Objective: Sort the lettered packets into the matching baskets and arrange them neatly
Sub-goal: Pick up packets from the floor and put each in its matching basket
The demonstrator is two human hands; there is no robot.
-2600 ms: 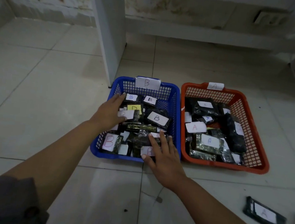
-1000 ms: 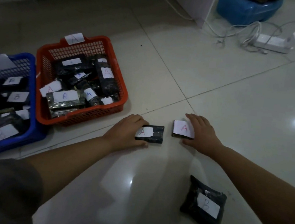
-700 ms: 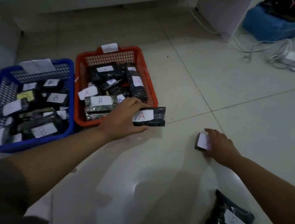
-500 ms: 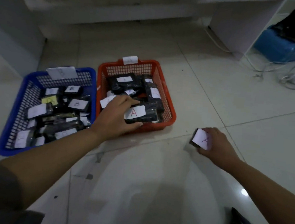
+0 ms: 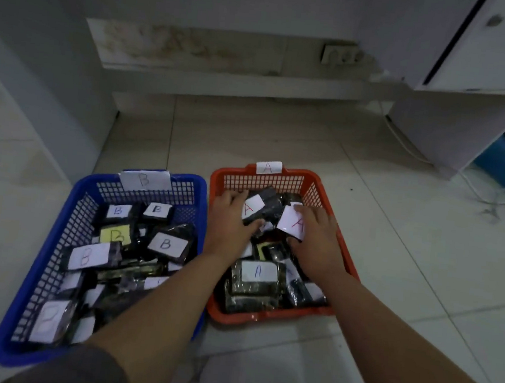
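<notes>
Pale floor tiles (image 5: 392,249) carry the red basket (image 5: 322,185), where the left hand (image 5: 230,220) and right hand (image 5: 317,236) each grip an A packet (image 5: 254,208), likely placing them; next, letting go and straightening.

Orange basket (image 5: 343,254) on floor, right of blue basket (image 5: 56,253), sides touching near front. White "A" tag on orange basket's far rim, "B" tag on blue's. Orange basket filled with dark packets bearing white "A" labels; front one (image 5: 256,272) lies flat. Two "A" packets at far end: left packet (image 5: 259,208) under left hand (image 5: 230,223), right packet (image 5: 292,225) tilted, held by right hand (image 5: 317,242). Blue basket piled with "B" packets, one label yellow (image 5: 116,234).
</notes>
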